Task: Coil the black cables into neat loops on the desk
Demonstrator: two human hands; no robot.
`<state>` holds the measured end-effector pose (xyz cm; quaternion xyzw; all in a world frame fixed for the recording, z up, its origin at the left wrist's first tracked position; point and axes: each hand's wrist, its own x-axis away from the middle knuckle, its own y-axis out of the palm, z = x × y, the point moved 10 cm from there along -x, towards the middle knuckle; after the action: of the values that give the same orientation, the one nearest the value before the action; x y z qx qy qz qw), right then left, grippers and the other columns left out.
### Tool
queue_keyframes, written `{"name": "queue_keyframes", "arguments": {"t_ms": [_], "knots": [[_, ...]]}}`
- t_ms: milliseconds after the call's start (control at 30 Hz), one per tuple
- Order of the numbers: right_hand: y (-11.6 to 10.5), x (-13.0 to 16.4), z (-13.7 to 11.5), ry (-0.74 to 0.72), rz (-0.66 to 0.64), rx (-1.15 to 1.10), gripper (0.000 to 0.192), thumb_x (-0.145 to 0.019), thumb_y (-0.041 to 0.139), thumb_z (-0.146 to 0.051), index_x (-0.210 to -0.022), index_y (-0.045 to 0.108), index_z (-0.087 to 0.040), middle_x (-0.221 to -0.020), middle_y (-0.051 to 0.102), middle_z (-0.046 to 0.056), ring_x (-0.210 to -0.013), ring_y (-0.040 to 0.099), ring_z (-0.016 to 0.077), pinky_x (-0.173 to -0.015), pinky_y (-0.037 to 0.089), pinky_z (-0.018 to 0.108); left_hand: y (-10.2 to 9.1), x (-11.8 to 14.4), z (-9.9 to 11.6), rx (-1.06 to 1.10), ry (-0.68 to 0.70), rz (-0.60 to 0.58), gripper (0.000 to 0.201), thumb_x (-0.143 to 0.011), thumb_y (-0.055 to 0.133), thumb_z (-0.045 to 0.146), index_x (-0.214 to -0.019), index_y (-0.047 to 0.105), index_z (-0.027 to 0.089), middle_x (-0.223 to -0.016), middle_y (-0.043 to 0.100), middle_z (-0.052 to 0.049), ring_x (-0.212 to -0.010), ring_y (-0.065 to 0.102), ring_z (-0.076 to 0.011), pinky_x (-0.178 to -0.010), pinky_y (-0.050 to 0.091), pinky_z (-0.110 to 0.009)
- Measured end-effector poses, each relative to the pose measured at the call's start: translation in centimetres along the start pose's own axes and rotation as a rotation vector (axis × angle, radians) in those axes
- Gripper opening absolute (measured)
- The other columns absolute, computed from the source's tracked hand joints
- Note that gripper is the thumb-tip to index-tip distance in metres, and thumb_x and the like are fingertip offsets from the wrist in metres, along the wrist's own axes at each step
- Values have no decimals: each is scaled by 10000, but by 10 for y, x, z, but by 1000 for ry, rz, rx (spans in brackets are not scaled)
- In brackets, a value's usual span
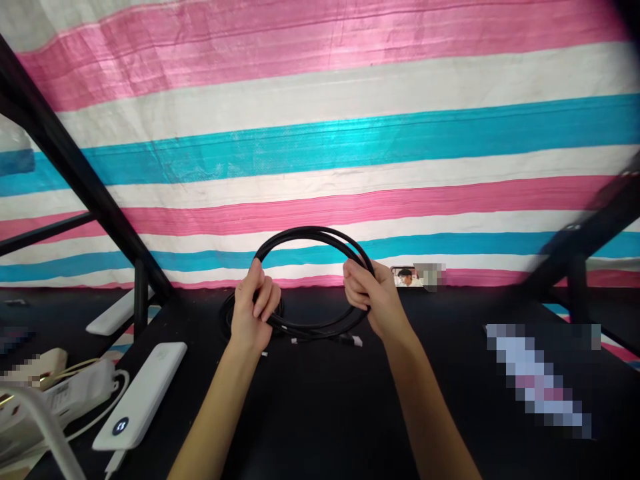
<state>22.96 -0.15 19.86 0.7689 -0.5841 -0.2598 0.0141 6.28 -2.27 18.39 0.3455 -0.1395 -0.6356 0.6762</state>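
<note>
While the left hand [254, 308] and right hand [371, 293] grip the looped black cable [310, 231] above the counter [320, 413] — fingers [267, 298] curled closed around its strands on either side — the step seems to be coiling; the next move likely calls for even loops.

White power bank [145, 393], cables [345, 339] on black table [320, 413]

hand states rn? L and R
Left hand: closed, holding the left side of the looped black cable.
Right hand: closed, holding the right side of the same loop.
</note>
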Motion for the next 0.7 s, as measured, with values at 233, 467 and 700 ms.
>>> {"name": "queue_keyframes", "arguments": {"t_ms": [233, 467, 700], "knots": [[11, 2, 8, 45, 50, -242, 542, -711, 710, -351, -484, 243, -197, -444, 142, -112, -333, 113, 4, -313, 55, 172, 0, 2, 2, 68, 55, 51, 558, -796, 668, 453, -496, 286, 178, -329, 218, 94, -296, 189, -28, -355, 235, -180], [4, 3, 2, 7, 58, -253, 557, -703, 696, -325, -447, 218, -193, -416, 132, -104, -327, 111, 4, -314, 44, 180, 14, 8, 3, -40, 107, -43, 631, -775, 659, 516, -477, 227, 167, -297, 205, 89, -277, 183, -19, -355, 214, -180], [5, 6, -7, -37, 25, -247, 580, -713, 679, -307, -429, 188, -186, -386, 145, -95, -313, 123, 1, -315, 49, 186, 30, 17, 2, -31, 118, -196, 625, -835, 612, 333, -476, 132, 157, -286, 168, 73, -259, 174, -21, -343, 150, -198]]}}
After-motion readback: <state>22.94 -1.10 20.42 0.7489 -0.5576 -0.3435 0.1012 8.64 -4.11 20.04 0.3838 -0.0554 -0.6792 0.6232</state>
